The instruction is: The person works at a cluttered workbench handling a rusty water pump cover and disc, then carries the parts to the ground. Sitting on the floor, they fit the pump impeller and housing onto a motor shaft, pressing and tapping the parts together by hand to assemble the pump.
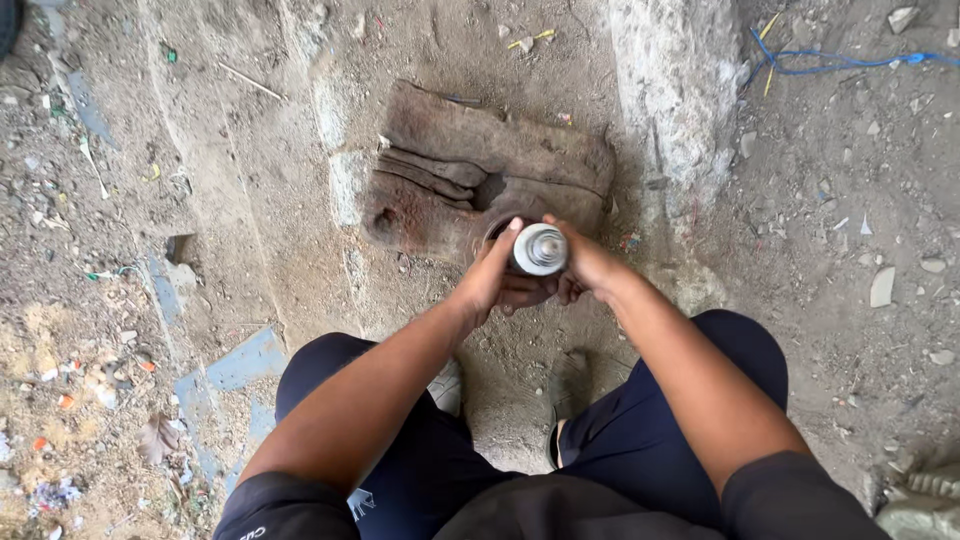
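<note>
We hold a short, round, silver-grey metal cylinder (pixel 540 249) with a stepped end face between both hands, just above a worn, reddish-brown block of wood (pixel 480 175) that lies on the dusty dirt ground (pixel 250 200). Our left hand (pixel 495 280) wraps around the cylinder's near side with the thumb up against its rim, and our right hand (pixel 585 265) closes on it from the other side, so both hands are clasped on the part. The grip looks mostly fingertip and thumb, and we judge that the smooth metal could slip and drop onto the block or roll into the grit, which would foul its face. The block has a deep split and an uneven top, so anything set there could tip. Our knees in dark trousers (pixel 640 420) crowd the space below the hands. To the right a rough pale concrete ridge (pixel 675 90) hems in the block, and beyond it a loose blue cord (pixel 850 65) trails over the rubble. Small stones and bits of litter lie scattered all about.
</note>
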